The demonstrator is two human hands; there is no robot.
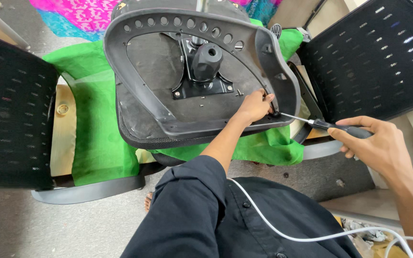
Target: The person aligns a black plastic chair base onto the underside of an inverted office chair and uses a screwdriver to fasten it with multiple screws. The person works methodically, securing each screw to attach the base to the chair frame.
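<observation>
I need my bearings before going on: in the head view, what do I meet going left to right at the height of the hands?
Left mesh chair back → green cloth → upturned chair seat → left hand → screwdriver → right hand.

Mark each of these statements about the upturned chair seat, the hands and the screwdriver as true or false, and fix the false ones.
1. The right hand holds a screwdriver by its dark handle. True.
2. The left hand rests flat on the floor. False: it is at the right edge of the upturned chair seat, beside the screwdriver's tip.
3. The seat lies on a green cloth. True.
4. The cloth under the seat is plain white. False: it is green.
5. A black mesh chair back stands to the right of the seat. True.
6. The screwdriver's tip points at the black mechanism in the seat's middle. False: it points at the seat's right edge.
</observation>
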